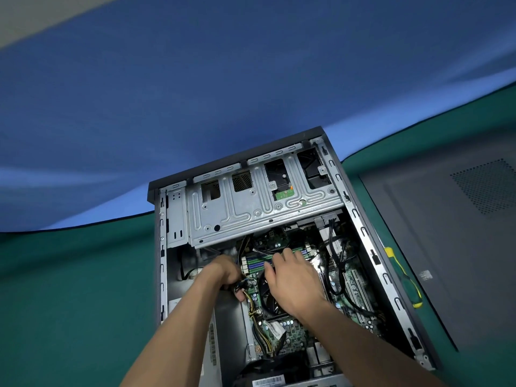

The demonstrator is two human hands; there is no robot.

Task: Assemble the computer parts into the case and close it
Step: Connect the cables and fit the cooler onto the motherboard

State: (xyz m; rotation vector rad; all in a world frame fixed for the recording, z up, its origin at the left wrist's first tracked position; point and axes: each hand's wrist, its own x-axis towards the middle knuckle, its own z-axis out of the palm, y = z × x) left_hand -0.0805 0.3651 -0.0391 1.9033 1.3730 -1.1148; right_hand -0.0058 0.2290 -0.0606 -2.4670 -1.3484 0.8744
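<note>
Hands are both inside the open case [360, 219], close to each other but not touching. The left hand [223, 270] is curled around a bunch of wires with a black plug [240, 286], at the left edge of the green board [279, 333]. Yellow and black wires [252, 308] run from there toward the near end of the case. The right hand [293, 277] lies flat over the black fan [269, 298] in the middle of the board. Its fingers [282, 254] are mostly straight and reach to the long slots [257, 263] on the far side of the fan. It is not gripping anything that can be seen.

The case lies on its side on the green bench [69, 289], open side up. A silver metal drive cage [251, 202] fills its far end. Black cables [336, 263] loop along the right side of the board.

Just right of the case, a yellow and black screwdriver [403, 277] lies on the bench. Farther right lies the dark side panel [446, 233], flat, with a patch of small holes. Beyond the bench is a blue wall [223, 65].
</note>
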